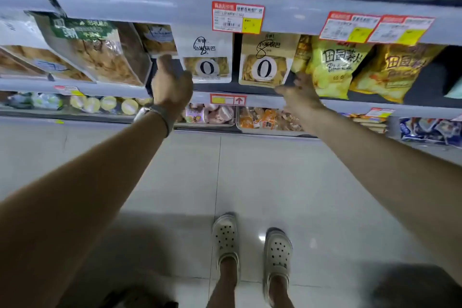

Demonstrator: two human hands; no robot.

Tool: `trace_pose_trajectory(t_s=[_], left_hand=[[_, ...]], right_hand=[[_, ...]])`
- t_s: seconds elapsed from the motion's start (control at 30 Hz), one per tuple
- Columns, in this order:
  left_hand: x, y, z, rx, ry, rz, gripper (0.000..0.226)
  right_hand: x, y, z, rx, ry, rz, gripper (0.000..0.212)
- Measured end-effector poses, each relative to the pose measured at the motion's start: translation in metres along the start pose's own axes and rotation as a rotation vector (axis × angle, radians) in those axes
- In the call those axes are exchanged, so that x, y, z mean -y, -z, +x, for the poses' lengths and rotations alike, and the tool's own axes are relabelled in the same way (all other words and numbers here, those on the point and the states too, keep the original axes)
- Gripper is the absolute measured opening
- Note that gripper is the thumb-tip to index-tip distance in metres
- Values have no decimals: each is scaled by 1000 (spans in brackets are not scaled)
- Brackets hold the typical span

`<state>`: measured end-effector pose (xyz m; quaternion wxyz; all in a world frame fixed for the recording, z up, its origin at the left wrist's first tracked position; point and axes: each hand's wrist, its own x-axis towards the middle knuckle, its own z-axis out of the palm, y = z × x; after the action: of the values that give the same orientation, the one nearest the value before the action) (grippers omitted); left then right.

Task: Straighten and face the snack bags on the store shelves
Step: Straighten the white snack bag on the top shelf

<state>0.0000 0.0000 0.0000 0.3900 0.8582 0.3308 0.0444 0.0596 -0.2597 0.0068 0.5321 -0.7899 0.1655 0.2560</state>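
Two stand-up pouches stood side by side on the middle shelf (217,88) between the grips: a white pouch (207,57) just right of the left grip (172,84) and a beige pouch (265,57) just left of the right grip (298,94). Both were upright, long axes vertical, printed fronts facing out toward the aisle. The left grip lay at the white pouch's lower left edge with its thumb raised. Its fingers were hidden, so I could not tell whether it held anything. The right grip touched the beige pouch's lower right corner, crowded by a yellow chip bag (330,67) immediately to its right, and its hold could not be told either. Left of the left grip, a clear-window bag (100,55) sat tilted. Price tags (237,17) hung on the rail above both grips.
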Motion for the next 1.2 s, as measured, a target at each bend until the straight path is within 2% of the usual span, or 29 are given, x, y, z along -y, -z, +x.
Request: trace_pose_trajectory(t_s=[0.07, 0.13, 0.27, 0.33, 0.4, 0.5, 0.57, 0.7, 0.8, 0.97, 1.2], left_hand=[[-3, -6, 11, -37, 108, -145, 51], [-5, -13, 22, -41, 128, -289, 48], [0, -25, 37, 7, 101, -467, 21], [0, -29, 39, -29, 100, -524, 7], [1, -33, 40, -75, 91, -556, 3], [5, -29, 43, -93, 38, -567, 18], [5, -27, 44, -86, 26, -564, 18], [14, -24, 43, -137, -24, -556, 16], [32, -14, 36, -153, -33, -619, 18], [55, 12, 12, -194, 82, -706, 21], [66, 42, -5, -198, 130, -793, 22]], right_hand=[[2, -4, 16, -92, -11, 71, 65], [5, -6, 32, -137, -38, 153, 64], [3, -12, 54, -203, -11, 202, 48], [5, -15, 61, -248, 12, 193, 34], [8, -18, 66, -294, 13, 189, 27], [12, -20, 68, -356, 11, 158, 15], [12, -20, 71, -371, -4, 157, 12], [10, -18, 74, -371, -14, 182, 19], [6, -18, 71, -392, 44, 155, 21], [1, -28, 60, -360, 132, 186, 11], [10, -75, 56, -250, 198, 188, 10]])
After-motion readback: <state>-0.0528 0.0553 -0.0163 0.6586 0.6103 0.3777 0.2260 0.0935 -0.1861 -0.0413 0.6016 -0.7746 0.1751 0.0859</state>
